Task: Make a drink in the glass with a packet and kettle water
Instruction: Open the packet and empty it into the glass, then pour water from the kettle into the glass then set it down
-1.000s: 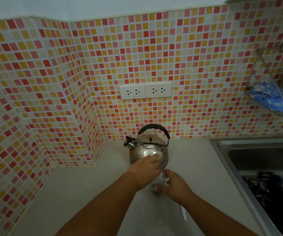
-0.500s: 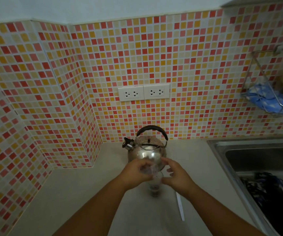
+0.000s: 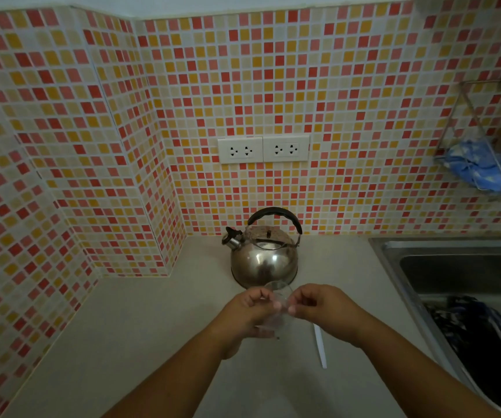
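A clear glass stands on the pale counter, just in front of a steel kettle with a black handle. My left hand and my right hand meet over the glass. Their fingertips pinch a small translucent packet from both sides. The packet is faint and partly hidden by my fingers. What the glass contains does not show.
A thin white stick lies on the counter right of the glass. A steel sink with dark cloth in it sits at the right. A wire rack with blue cloth hangs above it. Tiled walls close the back and left.
My left hand came down from the kettle's front to the glass. My right hand rose from the side of the glass, and both hands now pinch the packet together.
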